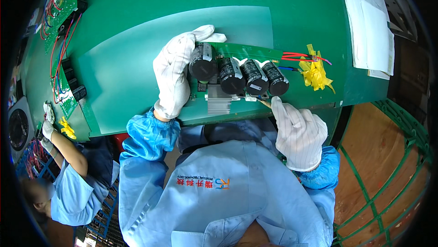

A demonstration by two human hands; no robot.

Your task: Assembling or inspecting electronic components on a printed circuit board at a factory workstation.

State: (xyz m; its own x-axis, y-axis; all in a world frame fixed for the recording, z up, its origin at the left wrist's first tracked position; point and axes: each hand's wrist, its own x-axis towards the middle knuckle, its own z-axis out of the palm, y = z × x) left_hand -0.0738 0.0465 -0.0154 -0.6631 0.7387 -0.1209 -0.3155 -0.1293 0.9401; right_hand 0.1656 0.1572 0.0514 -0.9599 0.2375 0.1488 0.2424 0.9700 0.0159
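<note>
A green circuit board (251, 52) lies near the front edge of the table, with several large black cylindrical capacitors (232, 76) standing along it. A silver finned heatsink (219, 102) sits on its near side. My left hand (174, 71), in a white glove, wraps the board's left end beside the leftmost capacitor, thumb and fingers closed on it. My right hand (299, 130), gloved in white with thin stripes, pinches a thin tan stick-like tool (264, 103). The tool's tip points at the board's near edge, below the right capacitors; its exact kind cannot be made out.
Red and blue wires (294, 56) run from the board's right end toward yellow tape strips (316, 71). White papers (370, 35) lie at the right. More wired boards (68, 89) stand at the left, where a co-worker (80, 187) sits. A green-framed rack (388, 192) is lower right.
</note>
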